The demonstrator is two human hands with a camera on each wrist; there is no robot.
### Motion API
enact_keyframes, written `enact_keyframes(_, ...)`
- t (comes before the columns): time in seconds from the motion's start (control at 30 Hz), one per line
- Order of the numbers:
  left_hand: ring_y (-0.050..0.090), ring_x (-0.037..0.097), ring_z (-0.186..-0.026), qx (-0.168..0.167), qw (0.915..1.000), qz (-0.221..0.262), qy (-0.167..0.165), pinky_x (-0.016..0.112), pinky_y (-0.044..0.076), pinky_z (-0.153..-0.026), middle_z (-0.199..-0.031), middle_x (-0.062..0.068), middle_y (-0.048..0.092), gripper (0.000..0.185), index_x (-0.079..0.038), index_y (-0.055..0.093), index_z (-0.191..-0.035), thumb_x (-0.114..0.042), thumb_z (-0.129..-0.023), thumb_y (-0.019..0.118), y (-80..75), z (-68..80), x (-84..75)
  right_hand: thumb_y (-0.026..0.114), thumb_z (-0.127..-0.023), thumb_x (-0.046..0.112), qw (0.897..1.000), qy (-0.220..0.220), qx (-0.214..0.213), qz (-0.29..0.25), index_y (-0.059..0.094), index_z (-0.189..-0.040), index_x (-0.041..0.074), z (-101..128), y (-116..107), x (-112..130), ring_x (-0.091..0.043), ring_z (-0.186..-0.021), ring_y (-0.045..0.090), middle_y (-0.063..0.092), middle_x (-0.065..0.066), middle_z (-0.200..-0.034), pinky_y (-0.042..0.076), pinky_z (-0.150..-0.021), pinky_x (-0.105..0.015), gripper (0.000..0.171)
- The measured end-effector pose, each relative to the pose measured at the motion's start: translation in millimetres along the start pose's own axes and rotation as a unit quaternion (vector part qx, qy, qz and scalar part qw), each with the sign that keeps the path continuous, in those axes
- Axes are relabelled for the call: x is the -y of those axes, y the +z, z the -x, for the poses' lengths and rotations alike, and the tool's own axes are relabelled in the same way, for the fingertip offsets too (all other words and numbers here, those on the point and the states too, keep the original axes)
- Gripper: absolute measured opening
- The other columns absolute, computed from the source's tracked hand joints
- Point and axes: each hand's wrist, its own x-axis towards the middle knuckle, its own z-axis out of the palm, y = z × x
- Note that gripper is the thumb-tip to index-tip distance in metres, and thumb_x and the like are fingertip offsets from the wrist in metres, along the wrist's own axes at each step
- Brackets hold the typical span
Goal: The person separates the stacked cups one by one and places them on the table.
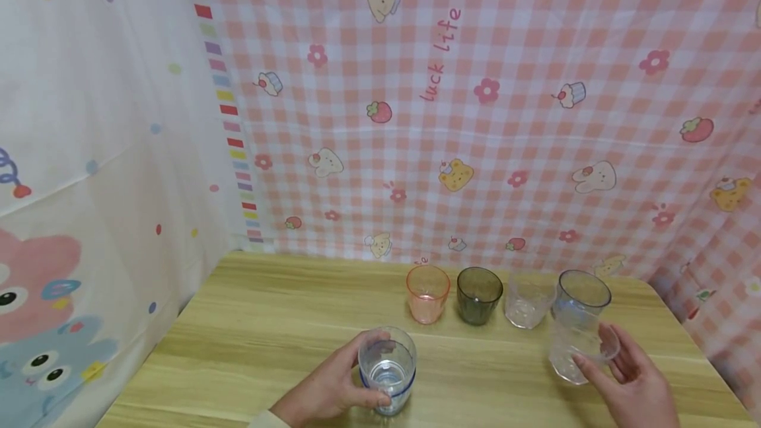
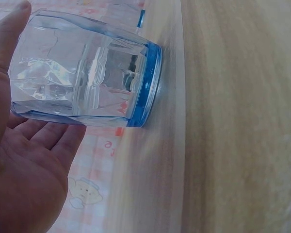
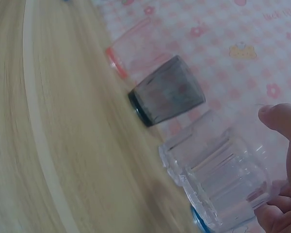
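Left hand [image 1: 324,392] cupping blue-based glass [image 1: 387,370], right hand [image 1: 633,385] tilting clear glass [image 1: 575,347]

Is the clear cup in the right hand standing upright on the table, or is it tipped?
Tipped. The clear cup leans in the right hand, its mouth turned sideways, unlike the upright cups behind it.

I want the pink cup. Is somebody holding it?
No, the pink cup stands by itself in the row at the back of the table, and both hands hold clear cups nearer the front.
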Motion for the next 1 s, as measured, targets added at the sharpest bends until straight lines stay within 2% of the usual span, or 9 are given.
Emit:
enact_keyframes(0.07, 0.054, 0.036, -0.144, 0.001, 1.0, 0.002, -0.002, 0.054, 0.034, -0.124, -0.15, 0.006, 0.062, 0.077, -0.023, 0.049, -0.155, -0.025, -0.09, 0.09, -0.2, 0.0, -0.3, 0.086, -0.094, 0.013, 1.0, 0.001, -0.007, 0.001, 0.035, -0.164, -0.006, -2, 0, -1, 0.037, -0.106, 0.045, 0.048, 0.016, -0.155, 0.041, -0.091, 0.006, 0.089)
enact_keyframes(0.13, 0.054, 0.036, -0.145, 0.002, 1.0, 0.003, -0.004, 0.056, 0.035, -0.124, -0.15, 0.006, 0.061, 0.078, -0.023, 0.048, -0.155, -0.025, -0.09, 0.09, -0.6, 0.0, -0.3, 0.086, -0.094, 0.015, 1.0, 0.011, -0.009, 0.008, 0.035, -0.165, -0.005, -3, -1, -2, 0.037, -0.105, 0.044, 0.046, 0.008, -0.159, 0.04, -0.09, 0.007, 0.089)
enact_keyframes(0.23, 0.054, 0.036, -0.145, 0.003, 1.0, 0.004, -0.006, 0.059, 0.034, -0.123, -0.15, 0.006, 0.062, 0.079, -0.023, 0.048, -0.156, -0.026, -0.09, 0.09, -0.9, 0.2, 0.0, 0.087, -0.094, 0.018, 0.999, 0.039, -0.011, 0.006, 0.035, -0.166, -0.001, -6, -3, -2, 0.037, -0.107, 0.043, 0.044, 0.004, -0.162, 0.04, -0.09, 0.007, 0.091)
enact_keyframes(0.37, 0.054, 0.036, -0.145, 0.004, 1.0, 0.006, -0.006, 0.06, 0.033, -0.124, -0.15, 0.006, 0.062, 0.08, -0.023, 0.047, -0.157, -0.025, -0.09, 0.09, -1.3, 0.2, 1.0, 0.087, -0.094, 0.025, 0.996, 0.087, -0.003, 0.003, 0.03, -0.17, 0.009, -9, -6, -3, 0.031, -0.122, 0.042, 0.04, -0.003, -0.168, 0.04, -0.093, 0.006, 0.097)
enact_keyframes(0.47, 0.054, 0.034, -0.145, 0.004, 0.9999, 0.009, -0.004, 0.058, 0.032, -0.124, -0.15, 0.005, 0.062, 0.079, -0.022, 0.048, -0.157, -0.024, -0.09, 0.09, -1.3, 0.1, 2.0, 0.087, -0.095, 0.029, 0.994, 0.105, 0.004, 0.002, 0.027, -0.172, 0.012, -11, -7, -4, 0.025, -0.133, 0.04, 0.037, -0.006, -0.171, 0.039, -0.094, 0.006, 0.099)
enact_keyframes(0.67, 0.054, 0.029, -0.145, 0.007, 0.9999, 0.01, 0.001, 0.051, 0.033, -0.125, -0.149, 0.004, 0.063, 0.078, -0.022, 0.048, -0.156, -0.025, -0.09, 0.09, -1.1, 0.5, 3.0, 0.086, -0.095, 0.026, 0.993, 0.115, 0.005, -0.008, 0.026, -0.172, 0.011, -14, -7, -9, 0.022, -0.136, 0.039, 0.034, -0.011, -0.171, 0.038, -0.089, 0.008, 0.099)
enact_keyframes(0.87, 0.054, 0.03, -0.145, 0.004, 0.9999, 0.012, 0.002, 0.046, 0.033, -0.125, -0.149, 0.004, 0.063, 0.078, -0.022, 0.048, -0.156, -0.024, -0.09, 0.09, -0.9, 1.1, 2.2, 0.085, -0.096, 0.025, 0.991, 0.134, 0.008, -0.028, 0.022, -0.173, 0.012, -19, -5, -14, -0.006, -0.157, 0.032, 0.029, -0.013, -0.173, 0.037, -0.091, 0.007, 0.1)
enact_keyframes(1.0, 0.054, 0.029, -0.145, 0.001, 0.9999, 0.014, -0.003, 0.046, 0.033, -0.125, -0.149, 0.002, 0.063, 0.078, -0.023, 0.049, -0.156, -0.024, -0.089, 0.091, -0.9, 1.3, 1.9, 0.081, -0.099, 0.025, 0.989, 0.144, 0.016, -0.039, 0.016, -0.174, 0.011, -22, -5, -15, -0.013, -0.161, 0.025, 0.022, -0.013, -0.175, 0.035, -0.096, 0.006, 0.1)
